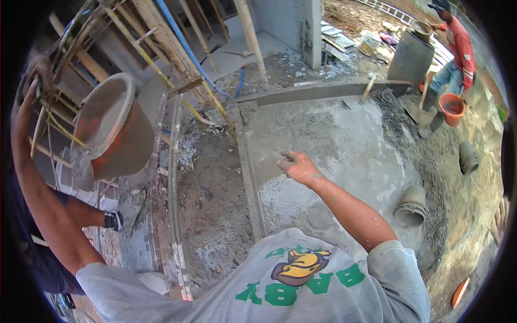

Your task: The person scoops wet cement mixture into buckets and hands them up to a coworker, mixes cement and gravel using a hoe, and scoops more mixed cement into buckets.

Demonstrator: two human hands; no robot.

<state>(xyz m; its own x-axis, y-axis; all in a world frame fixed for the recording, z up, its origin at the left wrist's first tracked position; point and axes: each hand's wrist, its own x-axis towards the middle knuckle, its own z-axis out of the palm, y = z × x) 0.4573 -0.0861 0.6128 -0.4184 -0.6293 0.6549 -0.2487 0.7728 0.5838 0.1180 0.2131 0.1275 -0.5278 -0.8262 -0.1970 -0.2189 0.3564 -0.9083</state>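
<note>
At the upper left, my left hand (36, 78) is raised, its fingers closed and partly blurred. A thin yellowish handle runs from it to a cement-smeared bucket (126, 142). The bucket hangs tilted in the air, with grey wet mix at its rim. My right hand (299, 168) is stretched over the wet concrete slab (334, 199). It holds nothing, and its fingers are apart, some slightly curled.
Wooden props (167, 43) and a blue hose (186, 46) stand at upper left. A person (460, 51) at upper right holds an orange bucket (452, 107) near a shovel (423, 94). Grey buckets (412, 207) lie at right. Another person's leg (86, 211) shows at left.
</note>
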